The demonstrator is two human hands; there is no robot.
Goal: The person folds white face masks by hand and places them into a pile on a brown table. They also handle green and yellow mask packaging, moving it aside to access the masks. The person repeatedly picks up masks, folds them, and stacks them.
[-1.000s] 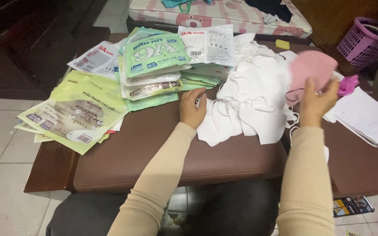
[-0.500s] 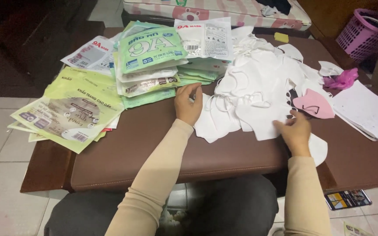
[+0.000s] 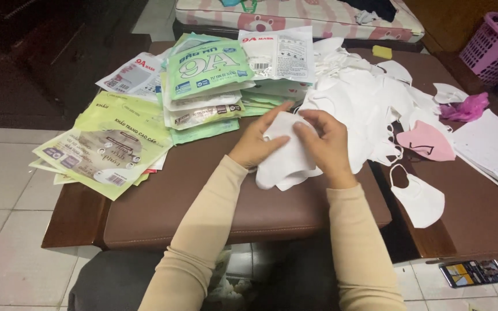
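White face mask point(image 3: 286, 151) — soft cloth, folded flat, no print visible, edges rounded. It lies on the brown padded table top point(image 3: 203, 198), right under both hands and at the near edge of the loose heap of white masks point(image 3: 364, 98) that spreads out beyond the right hand.

Left hand point(image 3: 257, 144) — palm down on the left part of the mask, fingers stretched forward and pressed close together, fingertips on the cloth near its upper edge. Right hand point(image 3: 327, 144) — also palm down, fingers bent a little and closed on the mask's right side, thumb side turned toward the left hand. The two hands nearly meet over the middle of the mask. Both forearms in beige sleeves come in from the lower edge, converging.

Around them: a stack of green packets point(image 3: 206, 80) beyond the left hand, yellow-green packets point(image 3: 108, 144) further out to its left. To the right of the right hand, a pink mask point(image 3: 427, 141), and a single white mask point(image 3: 419, 198) lying apart, nearer the table's front edge.
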